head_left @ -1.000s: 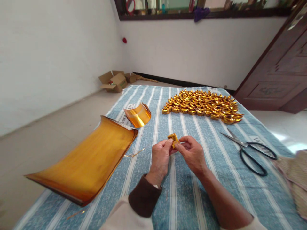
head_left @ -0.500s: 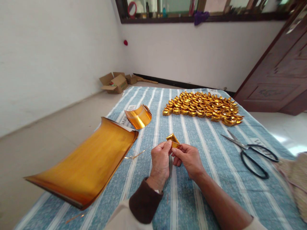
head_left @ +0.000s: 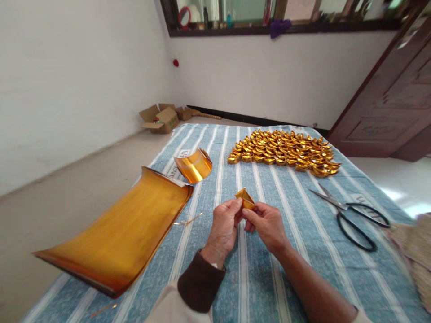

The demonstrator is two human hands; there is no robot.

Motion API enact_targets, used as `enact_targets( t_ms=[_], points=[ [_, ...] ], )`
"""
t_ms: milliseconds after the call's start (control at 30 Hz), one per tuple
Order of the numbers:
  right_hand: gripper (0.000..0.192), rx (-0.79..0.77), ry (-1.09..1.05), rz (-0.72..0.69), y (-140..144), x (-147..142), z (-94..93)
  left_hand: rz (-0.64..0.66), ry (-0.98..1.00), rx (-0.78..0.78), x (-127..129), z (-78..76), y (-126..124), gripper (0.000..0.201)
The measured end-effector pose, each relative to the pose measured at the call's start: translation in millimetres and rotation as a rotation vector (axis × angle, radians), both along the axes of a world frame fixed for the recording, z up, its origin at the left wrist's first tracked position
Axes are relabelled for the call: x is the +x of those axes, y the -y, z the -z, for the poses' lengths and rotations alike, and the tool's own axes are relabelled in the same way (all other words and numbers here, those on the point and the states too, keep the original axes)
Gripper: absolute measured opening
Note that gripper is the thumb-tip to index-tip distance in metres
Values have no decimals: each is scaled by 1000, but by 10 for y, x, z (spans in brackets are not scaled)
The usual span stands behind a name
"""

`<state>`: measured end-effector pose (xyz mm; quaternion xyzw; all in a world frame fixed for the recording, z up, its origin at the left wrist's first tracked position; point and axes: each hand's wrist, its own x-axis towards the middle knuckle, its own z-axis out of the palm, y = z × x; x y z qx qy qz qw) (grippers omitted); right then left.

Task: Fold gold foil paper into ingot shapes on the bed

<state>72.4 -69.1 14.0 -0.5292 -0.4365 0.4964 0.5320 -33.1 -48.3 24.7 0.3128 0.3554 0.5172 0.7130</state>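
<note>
A small folded piece of gold foil paper (head_left: 246, 197) is pinched between my two hands over the middle of the table. My left hand (head_left: 226, 224) grips its left lower edge with the thumb on top. On its right lower edge, my right hand (head_left: 267, 224) holds it between thumb and fingers. The piece is creased into an angular, partly hollow shape, and the fingertips beneath it are hidden. Beyond it lie many finished-looking gold paper ingots (head_left: 283, 150), packed in rows. To the left rests a large stack of gold foil sheets (head_left: 117, 229), curling at its ends.
Black-handled scissors (head_left: 346, 211) lie partly open on the right of the striped cloth (head_left: 198, 251). A smaller curled gold sheet (head_left: 194, 166) is behind the big stack, with thin gold scraps (head_left: 188, 220) nearby. Cardboard boxes (head_left: 161, 119) stand on the floor at the back left.
The foil piece has tilted and turned slightly in my fingers, its opening now facing more to the right. Both hands keep their pinch on it, nearly in place.
</note>
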Motion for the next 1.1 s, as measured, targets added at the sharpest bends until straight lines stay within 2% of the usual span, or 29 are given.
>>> enact_targets(
  t_ms=[267,367,467,567,667,900,1100],
  points=[
    [28,26,-28,-18,2,-18,-14,-22,-21,-8,-2,7,-6,26],
    [29,110,-18,73,10,-15,28,-71,-12,-24,-1,6,-6,25],
    [29,273,162,157,12,24,75,-95,-14,-46,-1,6,-7,27],
    [18,437,424,128,8,77,88,-80,-18,-49,-8,6,-7,26],
    [18,512,540,81,0,111,77,-72,-38,-52,-24,20,-13,25],
    [19,502,516,16,-13,134,95,-26,-97,-84,-65,90,-46,29],
    [20,472,492,5,-28,155,114,37,-167,-59,-123,81,-72,32]
  ],
)
